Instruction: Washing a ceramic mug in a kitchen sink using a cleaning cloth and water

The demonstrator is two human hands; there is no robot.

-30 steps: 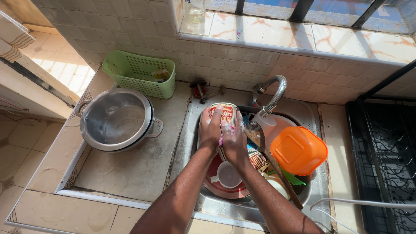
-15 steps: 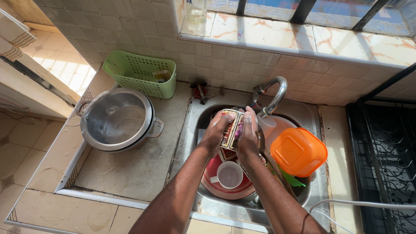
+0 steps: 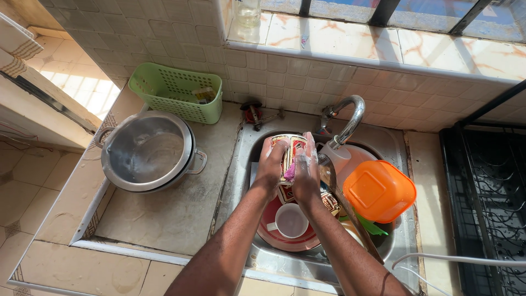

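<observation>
Over the steel sink (image 3: 241,164), both of my hands hold a patterned plate (image 3: 293,143) tilted on edge. My left hand (image 3: 270,164) grips its left rim. My right hand (image 3: 307,170), soapy, presses a pink sponge (image 3: 290,171) against the plate's face. Below them a white cup (image 3: 291,221) stands in a red plate (image 3: 268,225) at the bottom of the sink. An orange plastic container (image 3: 379,189) sits at the right side of the sink, just beside my right hand.
A curved metal tap (image 3: 350,118) rises behind the plate. A large steel pot (image 3: 147,152) rests on the tiled counter at left, with a green basket (image 3: 176,90) behind it. A black rack (image 3: 490,197) fills the right edge. A glass jar (image 3: 247,12) stands on the windowsill.
The plate has been turned in my hands from flat-facing to tilted on edge, and my right hand now rubs the sponge on its face. The hands stay over the sink.
</observation>
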